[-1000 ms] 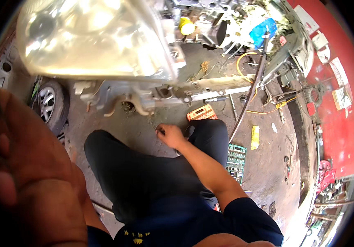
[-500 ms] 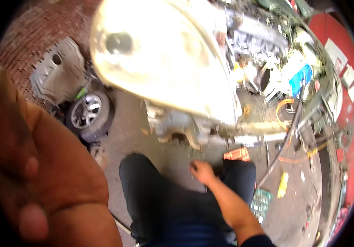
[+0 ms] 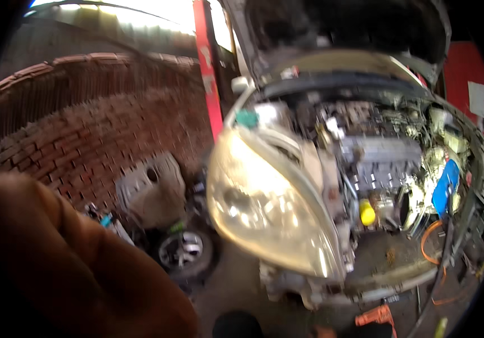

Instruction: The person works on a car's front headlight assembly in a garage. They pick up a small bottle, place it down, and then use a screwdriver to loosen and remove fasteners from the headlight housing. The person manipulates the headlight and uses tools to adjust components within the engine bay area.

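Observation:
My left hand [image 3: 67, 270] fills the lower left, very close to the camera and blurred; I cannot make out its fingers or anything in it. My right hand is out of the picture. Ahead stands a car with its hood raised and front bumper off. Its large yellowed headlight [image 3: 264, 208] sits at the near corner, right of my left hand and apart from it. Behind the headlight lies the open engine bay [image 3: 377, 158] with a yellow cap [image 3: 367, 212] and a blue part [image 3: 446, 186]. My dark trouser knee [image 3: 236, 325] shows at the bottom edge.
A brick wall [image 3: 84, 129] curves along the left. A loose wheel [image 3: 185, 253] and a grey panel [image 3: 152, 191] lie at its foot. A red lift post [image 3: 211, 84] stands behind the car. An orange tool [image 3: 374, 316] lies on the floor by an orange cable [image 3: 425, 248].
The view has swung upward from my legs and the floor to the car's engine bay. My right hand, earlier resting on my knee, has dropped out of view. My left hand stays near the camera.

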Available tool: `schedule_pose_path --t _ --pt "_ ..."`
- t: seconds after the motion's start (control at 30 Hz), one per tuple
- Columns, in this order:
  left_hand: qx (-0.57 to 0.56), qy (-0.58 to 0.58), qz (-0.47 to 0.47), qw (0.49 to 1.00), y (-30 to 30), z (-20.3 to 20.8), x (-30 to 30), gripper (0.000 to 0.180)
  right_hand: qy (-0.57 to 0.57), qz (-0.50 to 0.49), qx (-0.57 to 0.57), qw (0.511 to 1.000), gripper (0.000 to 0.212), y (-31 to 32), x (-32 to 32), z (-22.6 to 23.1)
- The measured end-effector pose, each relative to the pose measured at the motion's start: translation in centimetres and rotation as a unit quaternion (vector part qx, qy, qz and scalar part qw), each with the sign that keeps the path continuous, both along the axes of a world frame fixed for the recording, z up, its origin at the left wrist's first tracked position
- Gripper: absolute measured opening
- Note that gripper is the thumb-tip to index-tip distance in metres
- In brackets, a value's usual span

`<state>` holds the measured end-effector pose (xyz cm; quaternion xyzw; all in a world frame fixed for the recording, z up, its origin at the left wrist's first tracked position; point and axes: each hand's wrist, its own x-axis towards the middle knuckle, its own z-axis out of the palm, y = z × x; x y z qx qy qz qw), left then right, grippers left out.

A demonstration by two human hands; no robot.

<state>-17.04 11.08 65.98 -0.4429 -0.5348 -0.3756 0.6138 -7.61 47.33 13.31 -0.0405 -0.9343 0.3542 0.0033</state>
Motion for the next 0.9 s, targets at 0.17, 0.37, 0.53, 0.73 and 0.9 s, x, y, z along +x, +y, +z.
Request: schedule_pose_path --t 0.17,0.37,0.53,0.73,0.9 --pt "-0.02 -0.034 -0.062 0.997 1.6 -2.2 -0.4 0.054 0.032 -0.013 0.031 0.999 0.039 0.2 -1.8 4.5" --pt "-0.073 -0.078 -0.099 0.989 4.3 -6.0 3.3 0.056 0.037 -0.007 -0.032 0.999 0.03 -1.3 -4.2 1.7" --pt "-0.106 -0.063 -0.16 0.979 6.9 -3.9 6.5 0.058 0.027 0.0 -0.011 1.0 0.029 -1.3 -3.4 4.1" --pt "-0.333 -0.229 -0.268 0.875 12.7 -10.7 7.0 0.059 0.039 0.004 -0.064 0.997 0.033 -0.6 -2.6 8.0" --pt "-0.414 -0.496 -0.166 0.745 9.9 -23.0 8.8 0.042 0.084 0.014 -0.108 0.99 0.03 -0.3 -1.4 11.7"
